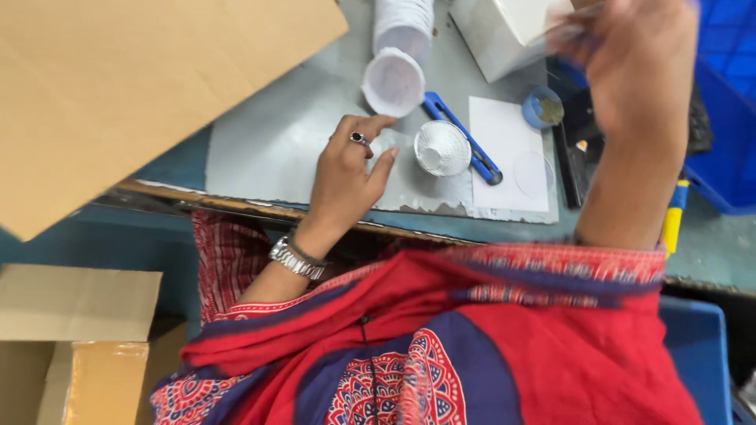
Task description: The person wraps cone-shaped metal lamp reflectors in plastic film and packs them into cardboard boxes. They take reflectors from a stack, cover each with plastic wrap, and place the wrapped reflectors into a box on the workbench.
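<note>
My left hand (346, 169), with a ring and a metal wristwatch, rests on the grey table top (276, 142). Its thumb and forefinger pinch a small clear disc (383, 145). Just right of it stands a silvery ribbed reflector cup (441, 147). My right hand (634, 59) is raised over the table's right side and is blurred by motion. I cannot tell whether anything is in it. It is near a white box (500, 31).
A lying stack of white cups (396, 55) sits beyond the left hand. A blue utility knife (466, 140) and a white sheet (504, 134) bearing a clear disc (534, 174) lie right of the reflector. There is also a small blue lid (543, 107), a blue bin (728, 126) and a cardboard sheet (134, 94).
</note>
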